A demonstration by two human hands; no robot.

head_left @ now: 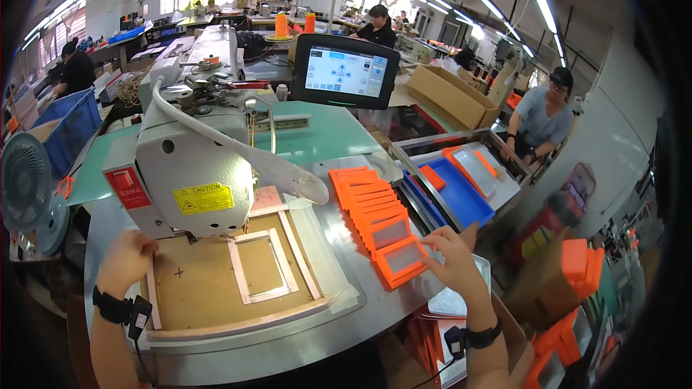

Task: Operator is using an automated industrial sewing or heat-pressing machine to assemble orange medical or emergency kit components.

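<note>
My right hand (455,258) reaches to the row of overlapping orange-edged panels (367,209). Its thumb and fingertips pinch the right edge of the nearest panel (401,255), which has a grey see-through middle. At the left of the sewing machine's head (191,173), my left hand (128,263) is curled, fingertips at the upper left corner of a tan template (194,281); anything inside its grip is hidden. Pale strips border the template, and a smaller pale rectangular frame (241,270) lies on it. Both wrists wear black bands.
A lit touchscreen (344,72) stands behind the table. Right of the panels are a blue tray (458,186) and a cardboard box (454,94). More orange-edged pieces (559,360) are stacked low on the right. A fan (27,173) stands left. A person (544,115) works at the right.
</note>
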